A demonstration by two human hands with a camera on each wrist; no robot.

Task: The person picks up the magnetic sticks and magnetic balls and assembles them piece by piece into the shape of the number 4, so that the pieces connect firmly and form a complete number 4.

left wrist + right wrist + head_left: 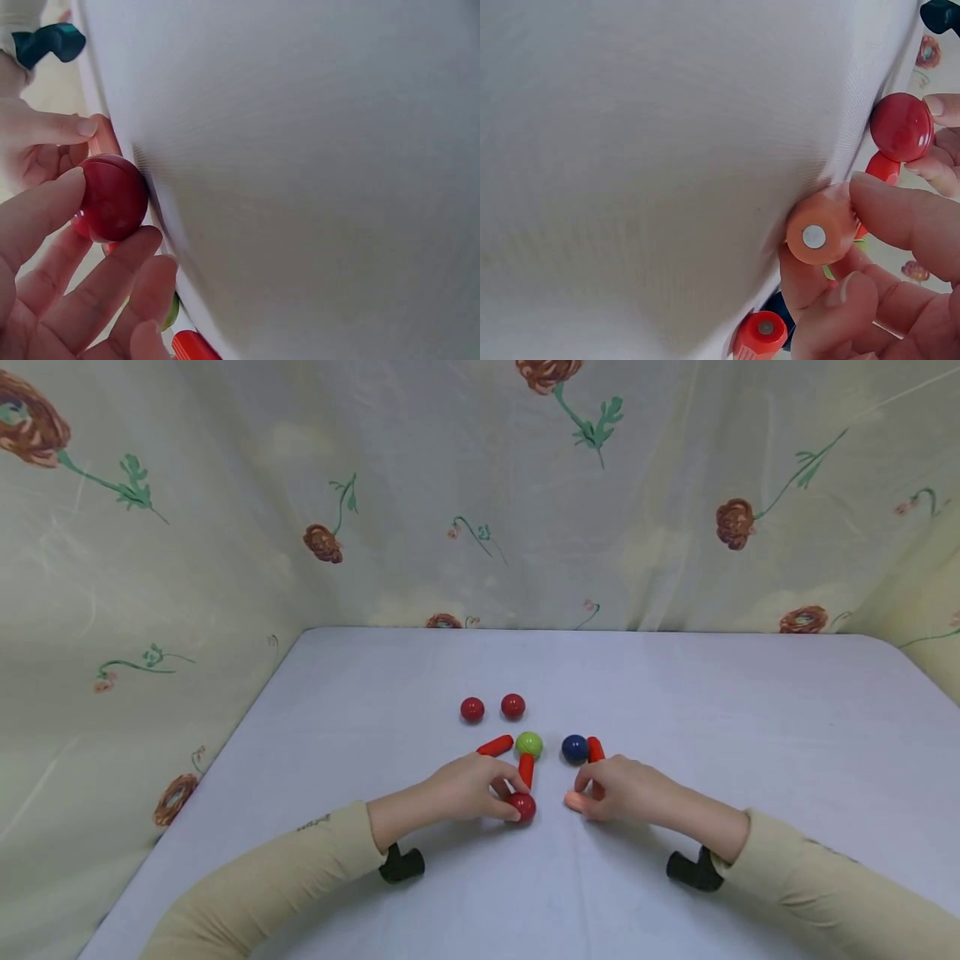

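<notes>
My left hand (474, 787) pinches a glossy red ball (522, 808) between thumb and fingers, low on the table. From this ball a short red rod (527, 770) runs back toward a green ball (528, 744); whether the ball and rod touch is unclear. My right hand (624, 787) pinches a pale orange rod (575, 801), lying a little right of the red ball. In the right wrist view, that orange rod (821, 225) shows a whitish disc in its end. Just behind the right hand sit a dark blue ball (575, 749) and another red rod (596, 749).
Two red balls, one on the left (472, 710) and one on the right (513, 707), rest farther back. A third red rod (496, 746) lies left of the green ball. A white cloth covers the table (735, 718); a flowered curtain (450, 485) hangs behind it.
</notes>
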